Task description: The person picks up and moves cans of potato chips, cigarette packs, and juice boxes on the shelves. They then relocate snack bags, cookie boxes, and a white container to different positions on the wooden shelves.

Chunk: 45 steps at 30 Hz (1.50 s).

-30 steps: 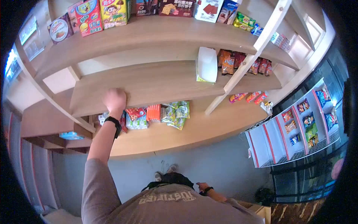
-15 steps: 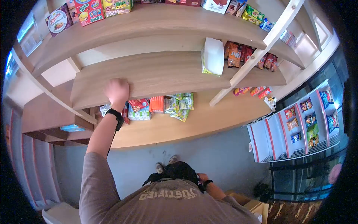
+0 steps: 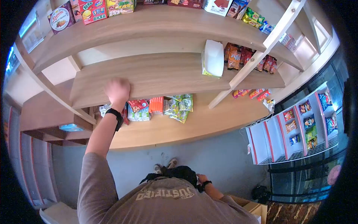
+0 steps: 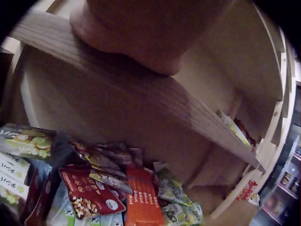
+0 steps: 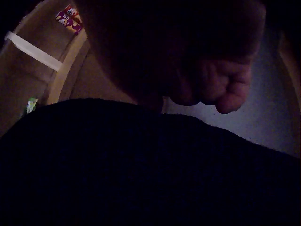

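My left hand [image 3: 117, 89] is on the middle wooden shelf [image 3: 156, 71], blurred and rounded in the head view, near the shelf's front edge. In the left wrist view the heel of the hand [image 4: 127, 37] lies over that edge, and the fingers are hidden behind it. Snack packs sit below: a red nut pouch [image 4: 89, 193], an orange pack [image 4: 142, 197] and green-and-white bags [image 4: 174, 202]. My right hand [image 3: 201, 178] hangs idle beside the dark trousers [image 3: 177, 174]. Its fingers [image 5: 228, 82] are loosely curled in the dim right wrist view.
A white open carton [image 3: 213, 59] stands on the middle shelf beside orange and red snack bags [image 3: 234, 59]. Boxed snacks [image 3: 93, 11] line the upper shelf [image 3: 156, 26]. A slanted wooden post [image 3: 253, 61] crosses at right, near a white display rack [image 3: 261, 145].
The head view tilts down and shifts slightly left, then settles. My left hand stays on the middle shelf, blurred throughout. My right hand moves a little closer in against the trousers.
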Each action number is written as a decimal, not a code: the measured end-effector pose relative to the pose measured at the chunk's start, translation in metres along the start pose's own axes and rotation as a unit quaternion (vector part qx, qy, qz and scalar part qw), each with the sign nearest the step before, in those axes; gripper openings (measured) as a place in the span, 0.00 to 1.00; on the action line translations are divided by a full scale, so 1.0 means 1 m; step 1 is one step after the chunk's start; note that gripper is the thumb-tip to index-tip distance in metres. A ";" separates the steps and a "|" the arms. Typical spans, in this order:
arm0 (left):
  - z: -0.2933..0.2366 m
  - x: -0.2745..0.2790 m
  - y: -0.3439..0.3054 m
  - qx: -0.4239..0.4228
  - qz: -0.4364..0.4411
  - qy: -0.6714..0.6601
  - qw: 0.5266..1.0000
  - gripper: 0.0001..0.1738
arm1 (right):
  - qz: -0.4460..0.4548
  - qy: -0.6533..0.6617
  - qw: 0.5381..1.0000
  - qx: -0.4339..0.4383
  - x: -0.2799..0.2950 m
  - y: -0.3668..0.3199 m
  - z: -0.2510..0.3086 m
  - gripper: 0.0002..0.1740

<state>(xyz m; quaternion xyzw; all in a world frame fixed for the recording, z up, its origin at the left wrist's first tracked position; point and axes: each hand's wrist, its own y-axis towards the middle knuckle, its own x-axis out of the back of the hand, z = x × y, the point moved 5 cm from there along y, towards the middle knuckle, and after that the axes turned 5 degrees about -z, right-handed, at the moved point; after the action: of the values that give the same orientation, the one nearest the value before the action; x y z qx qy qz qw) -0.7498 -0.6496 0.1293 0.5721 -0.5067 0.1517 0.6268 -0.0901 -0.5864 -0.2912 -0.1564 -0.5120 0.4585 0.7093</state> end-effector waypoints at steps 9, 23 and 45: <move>0.001 -0.003 -0.001 0.000 -0.017 -0.013 1.000 0.25 | -0.176 -0.176 0.937 0.243 -0.019 0.007 0.010 0.14; 0.001 0.003 -0.002 0.008 0.003 -0.015 1.000 0.26 | -0.079 0.346 0.917 -0.181 -0.011 -0.037 0.005 0.19; 0.001 -0.004 -0.001 0.001 -0.005 0.001 1.000 0.26 | -0.092 0.345 0.903 -0.236 -0.013 -0.034 -0.010 0.22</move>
<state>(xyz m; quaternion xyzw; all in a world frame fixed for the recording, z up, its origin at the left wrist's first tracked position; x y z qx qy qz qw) -0.7513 -0.6494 0.1255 0.5748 -0.5033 0.1500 0.6275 -0.0658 -0.6120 -0.2794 -0.4201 -0.3405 0.1736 0.8231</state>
